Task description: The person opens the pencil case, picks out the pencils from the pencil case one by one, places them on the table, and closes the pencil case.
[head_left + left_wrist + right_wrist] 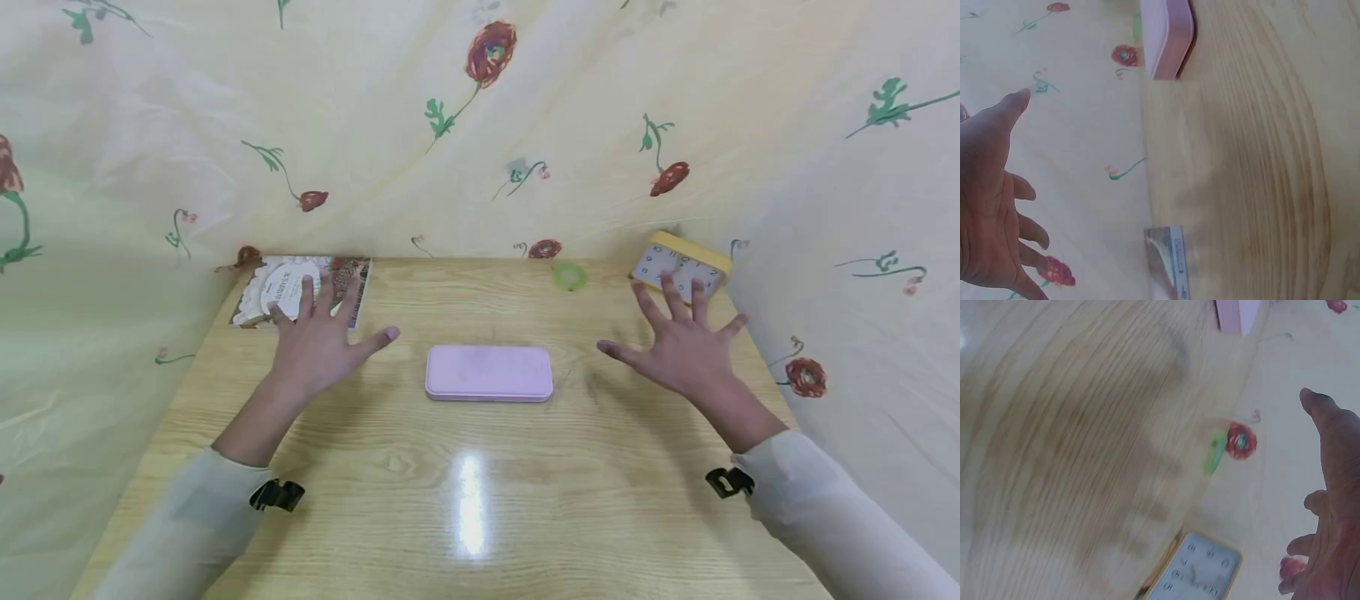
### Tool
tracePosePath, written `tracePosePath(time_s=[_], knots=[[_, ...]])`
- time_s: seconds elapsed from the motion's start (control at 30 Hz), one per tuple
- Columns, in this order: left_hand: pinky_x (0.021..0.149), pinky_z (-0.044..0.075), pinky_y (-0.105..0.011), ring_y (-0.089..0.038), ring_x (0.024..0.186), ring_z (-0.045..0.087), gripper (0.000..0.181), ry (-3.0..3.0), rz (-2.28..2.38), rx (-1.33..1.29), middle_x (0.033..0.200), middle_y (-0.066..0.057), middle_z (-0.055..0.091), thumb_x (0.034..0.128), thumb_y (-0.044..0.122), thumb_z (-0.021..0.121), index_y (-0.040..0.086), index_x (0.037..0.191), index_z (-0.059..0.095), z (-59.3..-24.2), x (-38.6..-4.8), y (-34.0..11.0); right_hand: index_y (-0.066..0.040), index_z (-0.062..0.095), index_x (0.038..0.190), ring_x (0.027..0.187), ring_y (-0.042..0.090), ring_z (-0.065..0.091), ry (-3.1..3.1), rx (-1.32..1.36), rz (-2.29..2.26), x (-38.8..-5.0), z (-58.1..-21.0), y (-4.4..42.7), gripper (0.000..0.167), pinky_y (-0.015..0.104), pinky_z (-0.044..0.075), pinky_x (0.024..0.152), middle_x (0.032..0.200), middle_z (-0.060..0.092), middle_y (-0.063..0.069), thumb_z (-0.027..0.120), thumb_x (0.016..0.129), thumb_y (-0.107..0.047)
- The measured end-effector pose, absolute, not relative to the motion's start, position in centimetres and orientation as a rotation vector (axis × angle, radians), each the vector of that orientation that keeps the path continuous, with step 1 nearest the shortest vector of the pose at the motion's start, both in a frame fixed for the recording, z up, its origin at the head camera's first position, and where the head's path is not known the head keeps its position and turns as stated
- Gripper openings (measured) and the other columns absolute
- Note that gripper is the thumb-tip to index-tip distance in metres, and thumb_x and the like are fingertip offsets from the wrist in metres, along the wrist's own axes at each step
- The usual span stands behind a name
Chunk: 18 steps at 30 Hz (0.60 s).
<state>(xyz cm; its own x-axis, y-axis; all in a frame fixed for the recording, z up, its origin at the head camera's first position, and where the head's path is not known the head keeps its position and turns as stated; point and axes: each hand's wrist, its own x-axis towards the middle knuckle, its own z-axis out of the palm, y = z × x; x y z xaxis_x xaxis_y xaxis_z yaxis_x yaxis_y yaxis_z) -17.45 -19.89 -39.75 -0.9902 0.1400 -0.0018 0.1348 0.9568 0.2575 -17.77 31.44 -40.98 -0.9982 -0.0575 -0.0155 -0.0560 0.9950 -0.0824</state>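
A closed pink case [489,372] lies on the wooden table [570,517] between the two hands, its edge also showing in the left wrist view [1169,40]. My left hand [313,346] hovers with fingers spread, holding nothing, its fingertips over a booklet [281,287] at the back left. My right hand [686,350] is likewise spread and empty above the table, its fingertips overlapping the lower edge of a yellow clock [690,250] at the back right. Neither hand touches the case.
A green ring, perhaps a tape roll [570,276], lies near the table's back edge, left of the clock. Floral cloth [390,108] hangs behind the table and along both sides. Light reflects off the tabletop in front of the case.
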Motion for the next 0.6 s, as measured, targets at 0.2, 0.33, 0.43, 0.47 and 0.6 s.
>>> tracePosePath(time_s=[0.2,0.33,0.43,0.47,0.6], knots=[[0.117,-0.001,-0.097,-0.05,0.171,-0.01,0.115,3.061,0.42,0.261,0.184,-0.025,-0.004,0.0974,0.095,0.036,0.022,0.18,0.002,-40.8,-17.3,-18.4,-0.037,0.011,0.179,0.172,0.053,-0.004,3.131,-0.203,-0.137,-18.4,-41.1,28.1,0.115,0.101,-0.01,0.109,0.189,0.002,0.012,0.045,0.089,-0.1],[0.119,-0.001,-0.096,-0.052,0.171,-0.003,0.115,3.03,0.41,0.305,0.184,-0.027,0.003,0.0999,0.091,0.039,0.015,0.18,0.006,-41.7,-17.3,-17.1,-0.038,0.011,0.179,0.172,0.051,-0.002,3.103,-0.309,-0.098,-18.6,-41.5,25.5,0.112,0.1,-0.011,0.111,0.189,-0.004,0.007,0.044,0.091,-0.099],[0.121,-0.001,-0.094,-0.049,0.172,0.001,0.114,2.999,0.395,0.319,0.184,-0.027,0.004,0.1025,0.087,0.04,0.007,0.178,0.01,-42.5,-17.3,-16.3,-0.039,0.011,0.179,0.173,0.049,-0.002,3.075,-0.402,-0.044,-18.6,-42.1,23.6,0.111,0.099,-0.008,0.112,0.189,-0.004,0.005,0.047,0.091,-0.097],[0.121,0.0,-0.094,-0.048,0.172,0.002,0.115,2.992,0.387,0.32,0.184,-0.027,0.005,0.103,0.086,0.041,0.004,0.178,0.012,-42.9,-17.3,-16.0,-0.039,0.012,0.179,0.173,0.049,-0.001,3.068,-0.433,-0.02,-18.5,-42.4,23.0,0.111,0.1,-0.006,0.113,0.189,-0.003,0.005,0.047,0.091,-0.097],[0.123,0.005,-0.092,-0.047,0.172,0.008,0.115,2.964,0.375,0.332,0.184,-0.027,0.01,0.1036,0.084,0.044,-0.001,0.176,0.017,-44.0,-17.1,-15.0,-0.039,0.016,0.179,0.173,0.048,0.004,3.053,-0.541,0.047,-18.4,-43.2,20.7,0.11,0.101,0.004,0.113,0.189,0.004,0.006,0.051,0.09,-0.095]])
